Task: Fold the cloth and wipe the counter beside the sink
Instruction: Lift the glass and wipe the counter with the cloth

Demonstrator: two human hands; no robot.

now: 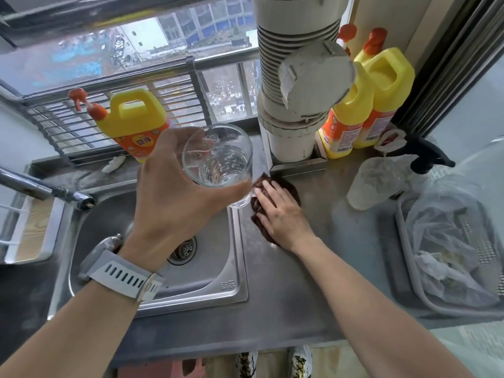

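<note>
Both busy: left hand [174,192] gripping glass [218,159]; right hand [278,211] flat on cloth [293,190] at sink [237,282] edge.

A grey steel counter [313,282] is seen, with a sink [212,268] set in at nine o'clock. On it are laid a dark cloth [289,186] at centre, yellow bottles [381,105] at one o'clock, and a basket [403,282] at three o'clock.

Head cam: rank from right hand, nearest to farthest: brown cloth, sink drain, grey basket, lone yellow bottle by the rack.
From the right hand:
1. brown cloth, under the palm, on the counter.
2. sink drain, to its left, in the basin.
3. grey basket at far right and lone yellow bottle back left: too close to call.
</note>
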